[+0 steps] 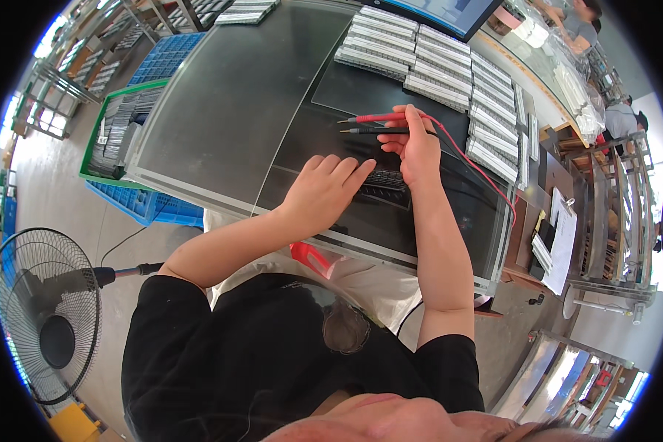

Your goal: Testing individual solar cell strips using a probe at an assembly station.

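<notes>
My right hand (418,147) grips a pair of test probes side by side, a red probe (376,118) and a black probe (368,131). Their bare metal tips point left, above the dark tabletop (228,96). My left hand (320,190) lies low over the table with its fingers extended. Its thumb tip is beside a dark strip with rows of small segments (384,178); whether they touch is unclear. The red lead (479,173) curves from the right hand down toward the table's right edge.
Stacks of white-and-grey strips (438,62) fill the far right of the table beneath a monitor (449,11). A green crate (96,151) of dark strips stands left, on blue crates. A fan (48,317) is at lower left, a clipboard (562,236) at right. People work farther back.
</notes>
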The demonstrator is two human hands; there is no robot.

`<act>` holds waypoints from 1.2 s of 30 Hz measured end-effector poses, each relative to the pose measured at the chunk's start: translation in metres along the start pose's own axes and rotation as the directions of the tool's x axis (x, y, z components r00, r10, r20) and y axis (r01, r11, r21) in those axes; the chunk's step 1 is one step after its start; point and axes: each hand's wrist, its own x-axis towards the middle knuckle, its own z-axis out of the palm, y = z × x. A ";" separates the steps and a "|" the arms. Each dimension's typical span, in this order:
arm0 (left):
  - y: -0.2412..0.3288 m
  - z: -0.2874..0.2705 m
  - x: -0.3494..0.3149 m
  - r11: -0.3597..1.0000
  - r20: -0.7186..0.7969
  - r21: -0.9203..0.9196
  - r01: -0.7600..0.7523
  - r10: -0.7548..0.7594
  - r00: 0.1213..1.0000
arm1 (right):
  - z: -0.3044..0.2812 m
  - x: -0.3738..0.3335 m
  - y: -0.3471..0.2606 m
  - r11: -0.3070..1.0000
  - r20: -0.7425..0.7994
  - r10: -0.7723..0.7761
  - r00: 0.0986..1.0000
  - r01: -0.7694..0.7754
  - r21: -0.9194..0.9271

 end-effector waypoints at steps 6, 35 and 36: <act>-0.007 -0.001 0.004 0.996 0.038 -0.081 0.034 -0.031 0.999 | -0.002 0.001 -0.002 0.999 -0.004 -0.023 1.000 0.023 0.023; -0.195 -0.084 -0.069 0.812 0.455 -0.247 0.529 -0.385 0.803 | -0.005 0.008 0.005 1.000 0.010 -0.009 1.000 0.009 0.005; -0.201 -0.081 -0.069 0.808 0.500 -0.256 0.531 -0.360 0.788 | -0.005 0.008 0.005 1.000 0.013 -0.006 1.000 0.006 0.001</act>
